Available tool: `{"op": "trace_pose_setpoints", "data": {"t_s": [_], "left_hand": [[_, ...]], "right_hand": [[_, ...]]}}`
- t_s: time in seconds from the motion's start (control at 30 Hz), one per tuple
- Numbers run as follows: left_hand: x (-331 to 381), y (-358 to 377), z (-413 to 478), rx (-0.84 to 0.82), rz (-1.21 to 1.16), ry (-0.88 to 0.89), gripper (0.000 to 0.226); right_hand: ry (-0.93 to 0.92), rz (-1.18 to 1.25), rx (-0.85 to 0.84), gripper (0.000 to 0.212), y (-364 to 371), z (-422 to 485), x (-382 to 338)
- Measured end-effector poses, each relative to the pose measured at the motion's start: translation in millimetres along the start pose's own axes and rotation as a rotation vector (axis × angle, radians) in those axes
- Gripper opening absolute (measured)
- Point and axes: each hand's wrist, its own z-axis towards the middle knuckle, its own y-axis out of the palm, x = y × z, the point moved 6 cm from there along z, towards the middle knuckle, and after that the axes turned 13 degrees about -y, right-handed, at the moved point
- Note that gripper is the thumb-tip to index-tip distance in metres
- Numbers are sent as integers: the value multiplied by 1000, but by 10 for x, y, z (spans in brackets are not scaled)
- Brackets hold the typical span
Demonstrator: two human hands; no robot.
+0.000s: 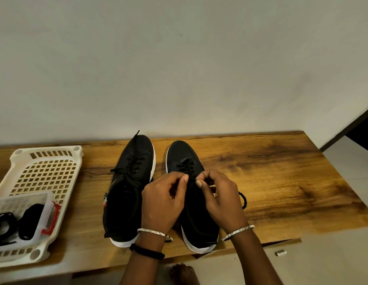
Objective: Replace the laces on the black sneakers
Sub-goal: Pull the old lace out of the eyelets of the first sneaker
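The black sneakers (136,161) sat side by side at lower centre of the frame on the tabletop (271,182); left hand (162,202) and right hand (220,200) each pinched the lace (189,168) over the one further right in the frame; it looked limp, light and thin, likely best held near its stiff tip.

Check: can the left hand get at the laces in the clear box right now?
Probably yes. The box sits on that side, no lid visible over the laces; the left hand would first have to release the right sneaker's lace.
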Motion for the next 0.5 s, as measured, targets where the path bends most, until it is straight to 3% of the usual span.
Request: {"op": "trace_pose_setpoints", "data": {"t_s": [0.17,0.33,0.47,0.5], "left_hand": [[-15,16,26,-26,49,59,13],[108,56,-21,33,255,152,22],[13,82,-5,36,270,2,3],[-33,68,14,41,249,-54,9]], "right_hand": [[-87,-157,-45,18,32,5,-107],[-72,-89,-21,15,65,3,-99],[6,47,17,8,85,-12,-24],[36,81,21,9,96,-17,5]]}}
